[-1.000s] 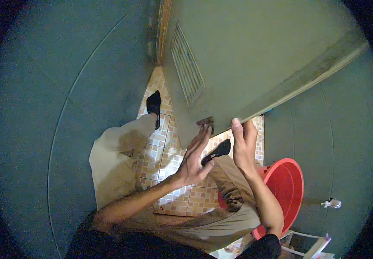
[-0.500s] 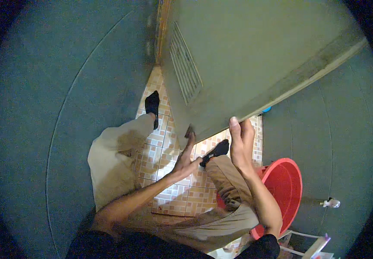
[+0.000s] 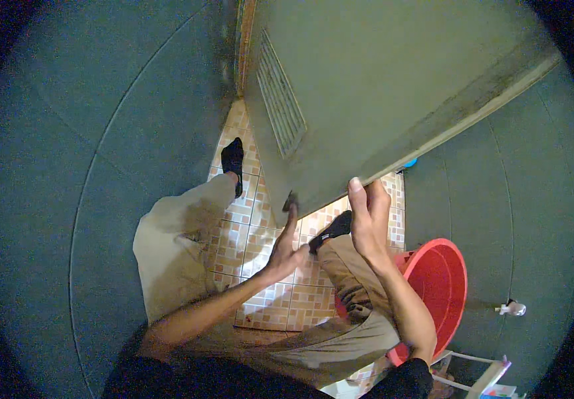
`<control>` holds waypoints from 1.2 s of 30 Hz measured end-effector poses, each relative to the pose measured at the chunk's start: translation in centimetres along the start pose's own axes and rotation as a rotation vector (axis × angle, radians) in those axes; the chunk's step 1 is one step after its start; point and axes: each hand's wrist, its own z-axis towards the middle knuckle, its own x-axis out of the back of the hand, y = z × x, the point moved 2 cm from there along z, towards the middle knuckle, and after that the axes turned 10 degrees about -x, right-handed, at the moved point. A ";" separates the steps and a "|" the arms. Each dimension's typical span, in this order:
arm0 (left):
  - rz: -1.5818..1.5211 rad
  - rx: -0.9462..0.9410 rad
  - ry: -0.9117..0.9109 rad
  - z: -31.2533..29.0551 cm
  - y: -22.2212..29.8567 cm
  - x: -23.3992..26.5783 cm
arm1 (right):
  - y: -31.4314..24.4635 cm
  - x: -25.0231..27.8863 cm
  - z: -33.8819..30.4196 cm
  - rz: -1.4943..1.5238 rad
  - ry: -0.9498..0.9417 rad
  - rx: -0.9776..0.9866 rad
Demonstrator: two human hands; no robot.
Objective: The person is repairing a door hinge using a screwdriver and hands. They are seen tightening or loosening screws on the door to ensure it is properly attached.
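Observation:
A grey-green door with a louvered vent stands ajar in front of me. My right hand grips its edge, thumb on the near face and fingers curled round the far side. Lower down, my left hand reaches to the door's bottom corner. One finger is stretched against a small dark patch there, and the thumb points away to the right. The other left fingers are mostly hidden. Whether the patch is damage or a separate piece, I cannot tell.
A red plastic tub leans by my right arm, near a tap on the dark green wall. A white rack stands at lower right. My feet in black socks are on the patterned tile floor.
Both hands keep their places on the door. The view has shifted slightly, and the door edge appears a little higher and further left.

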 end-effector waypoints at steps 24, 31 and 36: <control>0.059 0.086 0.036 0.1 -1.1 0.4 | -0.3 -0.5 0.0 0.028 -0.024 0.055; 0.250 -0.217 0.031 1.7 3.7 0.4 | 0.3 -0.1 0.4 0.002 0.002 0.061; 0.290 -0.323 0.024 2.3 5.7 1.0 | 0.0 0.1 0.2 -0.031 -0.016 0.009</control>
